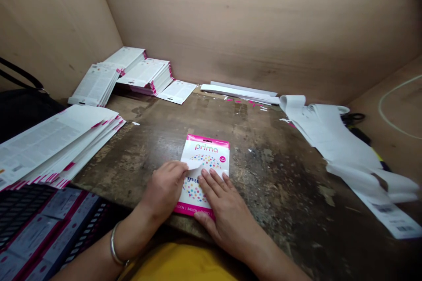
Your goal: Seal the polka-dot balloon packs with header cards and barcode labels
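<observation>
A balloon packet (211, 141) lies face up near the table's front edge, white with pink bands, the word "prima" and coloured dots. Along its left side my left hand (166, 186) is closed, thumb and fingers pinching a small white paper piece (194, 164). I cannot tell whether this piece is a loose label or a flap of the packet. My right hand (222, 204) rests open and flat across the packet's right half, fingers stretched out, covering part of the print.
Stacks of white packets (145, 72) stand at the back left, with more fanned packets (56, 140) at the left edge. A dark crate (79, 241) holds boxes below. Label strips (349, 149) trail along the right, near scissors (354, 117). White strips (237, 92) lie by the wooden back panel.
</observation>
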{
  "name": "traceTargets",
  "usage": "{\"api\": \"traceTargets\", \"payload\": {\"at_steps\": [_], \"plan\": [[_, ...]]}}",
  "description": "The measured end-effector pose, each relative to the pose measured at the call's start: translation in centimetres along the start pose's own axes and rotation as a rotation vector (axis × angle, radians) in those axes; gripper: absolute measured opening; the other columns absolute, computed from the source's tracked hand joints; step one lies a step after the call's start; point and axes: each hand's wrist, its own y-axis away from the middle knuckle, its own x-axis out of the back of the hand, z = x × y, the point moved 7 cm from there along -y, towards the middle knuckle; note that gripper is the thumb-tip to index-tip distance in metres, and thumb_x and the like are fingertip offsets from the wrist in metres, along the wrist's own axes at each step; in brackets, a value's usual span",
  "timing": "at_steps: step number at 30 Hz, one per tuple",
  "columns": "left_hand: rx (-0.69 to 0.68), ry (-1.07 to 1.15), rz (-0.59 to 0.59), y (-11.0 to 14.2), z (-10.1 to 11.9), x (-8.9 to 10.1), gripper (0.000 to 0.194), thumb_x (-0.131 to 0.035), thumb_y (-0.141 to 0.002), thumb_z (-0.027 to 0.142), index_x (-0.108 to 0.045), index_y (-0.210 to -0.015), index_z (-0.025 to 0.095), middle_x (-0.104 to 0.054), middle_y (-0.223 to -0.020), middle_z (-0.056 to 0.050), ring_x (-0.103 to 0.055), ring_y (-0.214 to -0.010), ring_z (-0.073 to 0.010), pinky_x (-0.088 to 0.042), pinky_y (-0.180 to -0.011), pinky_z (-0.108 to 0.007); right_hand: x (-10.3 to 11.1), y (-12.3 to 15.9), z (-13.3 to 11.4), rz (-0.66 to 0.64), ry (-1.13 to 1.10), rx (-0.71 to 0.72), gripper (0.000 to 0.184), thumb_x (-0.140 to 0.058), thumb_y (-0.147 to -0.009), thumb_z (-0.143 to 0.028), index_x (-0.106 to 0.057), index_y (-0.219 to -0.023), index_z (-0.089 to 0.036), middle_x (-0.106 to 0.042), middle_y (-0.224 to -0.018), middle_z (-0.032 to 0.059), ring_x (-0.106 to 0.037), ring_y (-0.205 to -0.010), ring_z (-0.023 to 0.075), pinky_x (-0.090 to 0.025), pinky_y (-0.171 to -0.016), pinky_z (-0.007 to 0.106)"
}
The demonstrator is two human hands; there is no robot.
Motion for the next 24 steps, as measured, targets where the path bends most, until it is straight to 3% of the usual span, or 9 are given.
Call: {"api": "traceTargets", "payload": {"at_steps": [5, 8, 11, 13, 16, 19, 22, 24], "plan": [[-0.036, 0.01, -0.204, -0.2, 1.9, -1.9, 0.015, -0.047, -0.088, 0.012, -0.061, -0.086, 0.016, -0.065, -0.085, -0.007, -0.06, -0.082, -0.0191, -0.051, -0.075, -0.033, 0.1, -0.1, -0.1, -0.018, 0.002, -0.017, 0.065, -0.049, -0.088, -0.041, -0.028, -0.142, -0.012, -0.021, -0.149, 0.0088, -0.018, -0.138, 0.0261, -0.02, -0.112, 0.051], [-0.028, 0.02, -0.192, -0.3, 2.0, -1.7, 0.014, -0.046, -0.089, 0.014, -0.06, -0.091, 0.017, -0.064, -0.086, -0.006, -0.06, -0.082, -0.0183, -0.052, -0.075, -0.032, -0.1, 0.0, 0.0, -0.007, -0.007, -0.018, 0.066, -0.047, -0.089, -0.044, -0.027, -0.143, -0.013, -0.021, -0.149, 0.0077, -0.017, -0.138, 0.025, -0.018, -0.113, 0.05], [-0.022, 0.024, -0.084, -0.4, 1.1, -0.2, 0.032, -0.055, -0.085, 0.019, -0.051, -0.117, 0.018, -0.059, -0.113, -0.01, -0.056, -0.105, -0.0208, -0.048, -0.092, -0.037, -0.3, 0.1, 0.3, 0.006, -0.017, -0.022, 0.064, -0.046, -0.089, -0.047, -0.028, -0.143, -0.015, -0.02, -0.15, 0.006, -0.015, -0.139, 0.0241, -0.017, -0.113, 0.049], [0.077, 0.01, 0.007, -0.3, -0.2, 1.0, 0.055, -0.066, -0.077, 0.026, -0.044, -0.127, 0.018, -0.05, -0.127, -0.012, -0.048, -0.118, -0.0246, -0.043, -0.1, -0.042, -0.3, 0.1, 0.3, 0.015, -0.032, -0.022, 0.063, -0.045, -0.09, -0.048, -0.029, -0.142, -0.017, -0.021, -0.15, 0.0049, -0.014, -0.139, 0.0231, -0.016, -0.114, 0.048], [0.372, 0.13, 0.005, 0.4, -3.0, 1.3, 0.066, -0.073, -0.07, 0.03, -0.043, -0.127, 0.016, -0.051, -0.126, -0.013, -0.057, -0.106, -0.0233, -0.051, -0.09, -0.038, -0.1, 0.1, 0.3, 0.028, -0.056, -0.023, 0.063, -0.042, -0.09, -0.05, -0.029, -0.142, -0.018, -0.021, -0.15, 0.0043, -0.015, -0.139, 0.0224, -0.015, -0.114, 0.047], [0.598, 0.296, -0.024, 1.6, -4.8, 0.5, 0.052, -0.066, -0.075, 0.03, -0.049, -0.123, 0.016, -0.063, -0.109, -0.009, -0.065, -0.086, -0.0181, -0.056, -0.077, -0.032, 0.0, 0.1, 0.3, 0.029, -0.07, -0.027, 0.063, -0.04, -0.09, -0.052, -0.03, -0.142, -0.017, -0.022, -0.15, 0.0048, -0.015, -0.139, 0.0227, -0.015, -0.114, 0.048], [0.557, 0.238, -0.026, 1.8, -4.6, 0.6, 0.022, -0.058, -0.081, 0.032, -0.064, -0.098, 0.019, -0.069, -0.092, -0.004, -0.066, -0.082, -0.0183, -0.055, -0.076, -0.032, -0.1, 0.1, 0.3, 0.022, -0.079, -0.028, 0.064, -0.041, -0.09, -0.052, -0.03, -0.142, -0.017, -0.022, -0.15, 0.0053, -0.015, -0.139, 0.0231, -0.015, -0.114, 0.047], [0.482, 0.159, -0.018, 1.6, -3.9, 0.8, 0.019, -0.053, -0.085, 0.032, -0.067, -0.088, 0.02, -0.07, -0.089, -0.003, -0.066, -0.08, -0.0186, -0.054, -0.075, -0.032, -0.2, 0.2, 0.3, 0.02, -0.078, -0.029, 0.063, -0.042, -0.09, -0.05, -0.029, -0.142, -0.017, -0.021, -0.15, 0.0051, -0.015, -0.139, 0.023, -0.015, -0.114, 0.047]]}}
